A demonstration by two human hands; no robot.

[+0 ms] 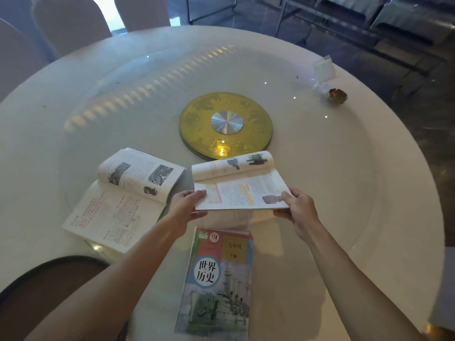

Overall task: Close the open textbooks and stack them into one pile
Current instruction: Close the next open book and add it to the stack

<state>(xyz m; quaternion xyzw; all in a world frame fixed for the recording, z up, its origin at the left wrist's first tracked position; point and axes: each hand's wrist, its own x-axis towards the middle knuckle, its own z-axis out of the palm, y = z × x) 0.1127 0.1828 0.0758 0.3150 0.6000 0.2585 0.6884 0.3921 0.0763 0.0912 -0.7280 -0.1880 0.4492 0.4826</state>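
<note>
An open textbook [240, 187] with orange-marked pages is lifted just above the round white table [344, 168], its far pages curling up. My left hand [188, 205] grips its near left corner and my right hand [296, 205] grips its near right corner. A second open textbook [123, 198] lies flat to the left, showing black-and-white photos and red notes. A closed history textbook [218, 284] with a warship on its cover lies near me, just below the held book.
A gold turntable hub [226, 125] with a silver centre sits under the glass behind the books. A small brown cup [336, 96] and a clear card holder [324, 68] stand at the far right edge. Chairs [71, 23] line the far left; a dark chair back [49, 269] is near me.
</note>
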